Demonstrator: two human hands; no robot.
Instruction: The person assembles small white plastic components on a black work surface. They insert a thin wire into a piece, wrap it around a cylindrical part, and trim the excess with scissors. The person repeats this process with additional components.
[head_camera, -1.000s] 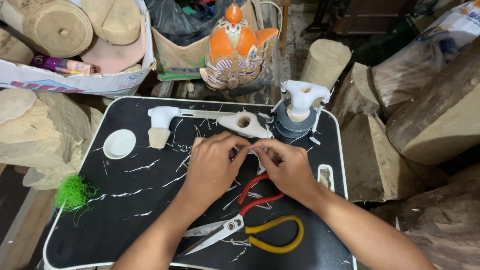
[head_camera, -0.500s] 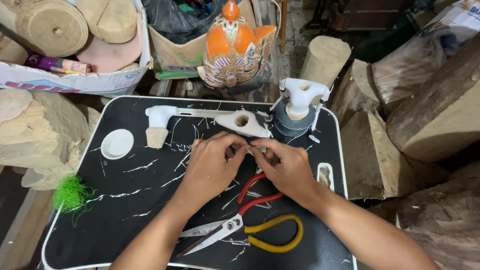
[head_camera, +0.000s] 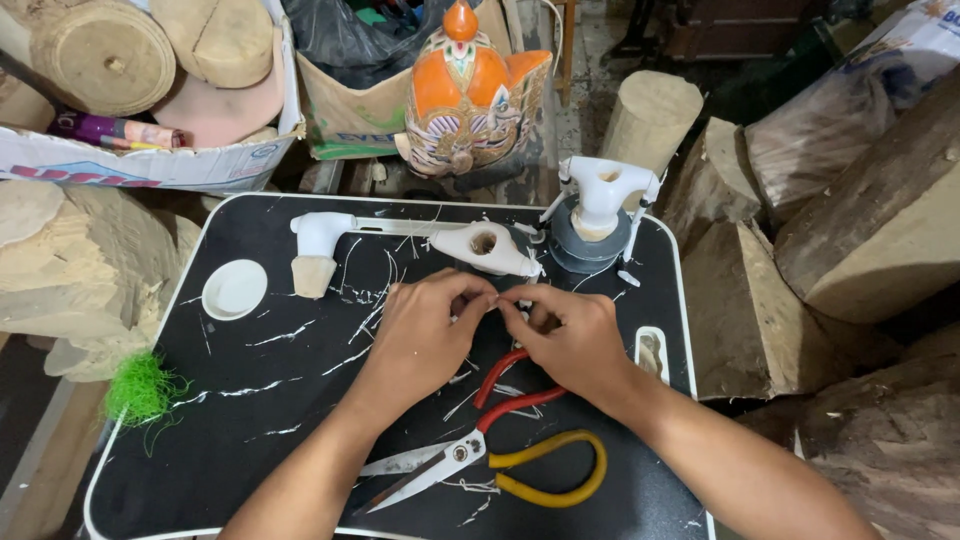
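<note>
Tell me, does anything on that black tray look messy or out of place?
Yes: thin white slivers lie scattered across the black tray, thickest near the two hands, left hand and right hand. A tuft of green fibre sits at the tray's left edge, half off it. Nothing looks broken or spilled.

Two hands meet over the black tray (head_camera: 200, 420) — the left hand (head_camera: 425, 335) and the right hand (head_camera: 570, 340). On the tray lie two cutting tools: one pair of yellow-handled scissors (head_camera: 500, 465) and one pair of red-handled pliers (head_camera: 500, 385). There is one small white dish (head_camera: 234, 289), one green tuft (head_camera: 142, 388) at the tray's edge — and one orange painted mask (head_camera: 468, 95) behind.
</note>
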